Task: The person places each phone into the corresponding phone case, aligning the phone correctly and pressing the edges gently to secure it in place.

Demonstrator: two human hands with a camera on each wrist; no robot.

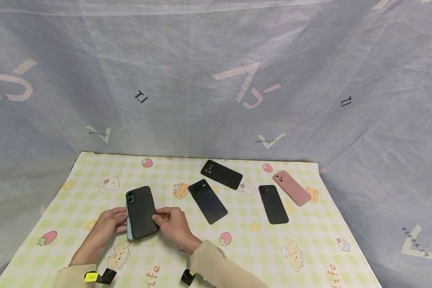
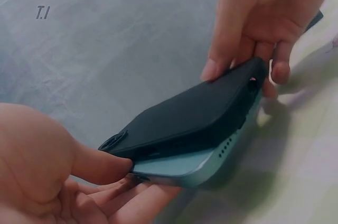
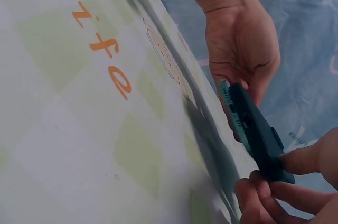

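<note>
A black phone case [image 1: 142, 214] lies tilted over a pale teal phone [image 2: 203, 171]. Along the left side the case stands apart from the phone, so a strip of teal shows; toward the right side the two come together. My left hand [image 1: 109, 224] grips the phone's left edge, its thumb at the case's lower rim and its fingers beneath the phone. From the other side my right hand [image 1: 174, 224] pinches the right edge of the case, thumb on top. Both hands hold the pair above the table, as the right wrist view shows.
Right of the hands, a dark phone-shaped piece [image 1: 208, 201], a black one with a camera cutout [image 1: 221, 175], another black one [image 1: 273, 204] and a pink one [image 1: 291, 188] lie on the checked tablecloth [image 1: 252, 256]. A grey curtain [image 1: 187, 80] hangs behind the table.
</note>
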